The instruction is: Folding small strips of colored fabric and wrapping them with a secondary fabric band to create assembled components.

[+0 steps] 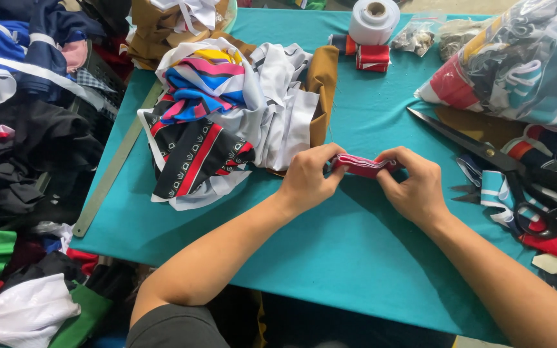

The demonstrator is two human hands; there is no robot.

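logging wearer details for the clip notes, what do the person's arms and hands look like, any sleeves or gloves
Both hands, left and right, are bare: no gloves, rings, watch or bands show. The forearms are uncovered to the elbow. Only a dark grey short sleeve shows at the left upper arm.

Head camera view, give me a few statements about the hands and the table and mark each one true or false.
1. Both hands pinch a folded red fabric strip. True.
2. The big scissors lie left of the left hand. False: they lie beyond the right hand, on the right.
3. The table cover is teal. True.
4. The white tape roll sits by the near edge. False: it stands at the far edge.
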